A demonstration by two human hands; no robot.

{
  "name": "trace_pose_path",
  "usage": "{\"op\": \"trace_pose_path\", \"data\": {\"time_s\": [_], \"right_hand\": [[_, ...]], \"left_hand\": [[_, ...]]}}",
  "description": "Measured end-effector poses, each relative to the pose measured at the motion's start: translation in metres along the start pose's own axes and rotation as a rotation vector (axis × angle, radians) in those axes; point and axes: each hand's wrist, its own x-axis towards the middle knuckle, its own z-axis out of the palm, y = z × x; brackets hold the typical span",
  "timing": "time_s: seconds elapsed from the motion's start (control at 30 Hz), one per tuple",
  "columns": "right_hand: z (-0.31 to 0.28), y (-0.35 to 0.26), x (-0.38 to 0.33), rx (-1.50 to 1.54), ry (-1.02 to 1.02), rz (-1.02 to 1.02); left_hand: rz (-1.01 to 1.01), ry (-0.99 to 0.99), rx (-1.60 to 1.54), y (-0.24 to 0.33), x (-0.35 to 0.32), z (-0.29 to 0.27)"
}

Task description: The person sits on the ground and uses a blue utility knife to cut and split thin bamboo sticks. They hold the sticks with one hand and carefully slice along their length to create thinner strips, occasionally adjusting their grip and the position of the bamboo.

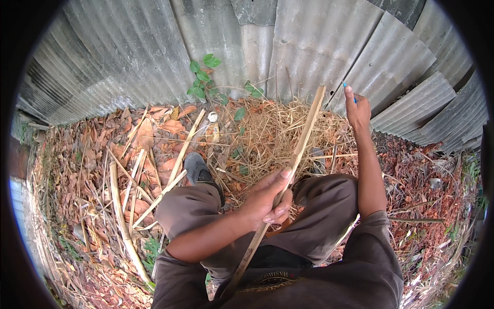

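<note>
Holding one strip (pixel 307 126) clamped in left hand (pixel 267 201), blue object (pixel 345 84) gripped in right hand (pixel 357 108); loose pieces (pixel 187 144) left of left hand look split already, remainder unclear.

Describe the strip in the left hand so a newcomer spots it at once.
Find the grey corrugated fence across the top, then the left hand below it, near centre. The long pale strip passes through that hand, slanting up to the right. Unlike the sticks lying on the leaf litter, it is gripped.
</note>
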Motion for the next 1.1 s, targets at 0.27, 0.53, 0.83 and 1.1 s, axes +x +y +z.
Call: {"op": "trace_pose_path", "data": {"time_s": [0.27, 0.53, 0.83, 1.1], "right_hand": [[-0.005, -0.070, -0.098, 0.116, -0.328, -0.590], [0.003, -0.079, -0.094, 0.079, -0.173, -0.691], [0.007, -0.074, -0.107, 0.057, -0.279, -0.627], [0.011, -0.060, -0.054, -0.023, -0.112, -0.438]], "left_hand": [[0.101, 0.036, -0.080, 0.020, 0.001, -0.010], [0.056, 0.077, -0.105, 0.022, 0.000, -0.006], [0.090, 0.066, -0.078, 0.013, -0.004, -0.013], [0.036, 0.079, -0.010, 0.008, -0.009, -0.005]]}}
